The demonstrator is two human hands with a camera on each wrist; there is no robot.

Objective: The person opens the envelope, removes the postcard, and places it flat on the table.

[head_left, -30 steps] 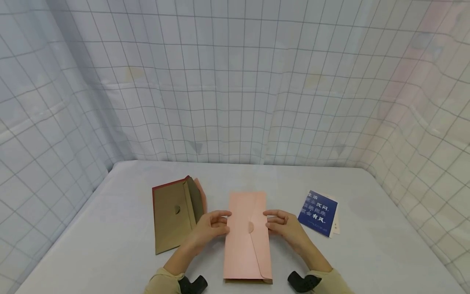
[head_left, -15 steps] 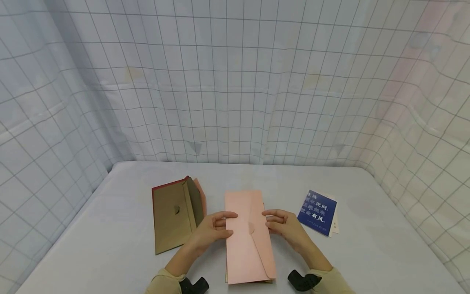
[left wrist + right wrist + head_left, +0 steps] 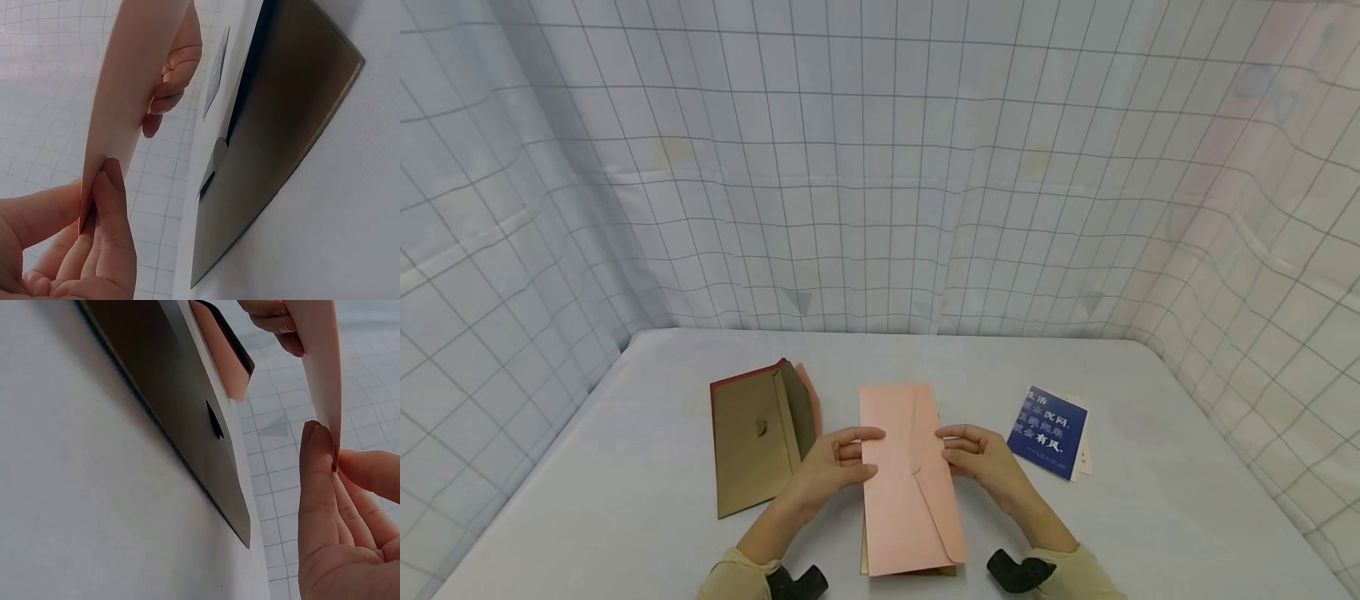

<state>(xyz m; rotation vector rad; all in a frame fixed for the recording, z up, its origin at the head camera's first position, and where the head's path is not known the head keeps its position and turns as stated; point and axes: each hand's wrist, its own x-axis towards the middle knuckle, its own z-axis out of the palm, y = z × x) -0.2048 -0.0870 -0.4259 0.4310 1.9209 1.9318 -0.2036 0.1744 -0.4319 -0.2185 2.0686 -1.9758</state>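
A pink envelope [image 3: 895, 508], its flap seam running lengthwise, is held up at the middle of the table. My left hand [image 3: 829, 471] pinches its left edge between thumb and fingers. On the opposite edge, my right hand [image 3: 987, 467] pinches it the same way. The left wrist view shows the pink envelope [image 3: 128, 81] raised apart from an olive-brown envelope [image 3: 275, 131] lying below. That lower envelope has a rounded tab at its middle; in the head view the pink one covers most of it.
To the left lies another olive-brown envelope [image 3: 748, 467] with a red edge, with pink paper [image 3: 810, 398] showing from under it. At the right are a blue card with white lettering [image 3: 1047, 435] and pale cards [image 3: 1086, 457] beneath. A grid-patterned curtain [image 3: 880, 167] surrounds the white table.
The pink envelope has lifted off the envelope under it and turned slightly, its lower end swinging right. The left hand has shifted a little right; the right hand has stayed nearly in place.
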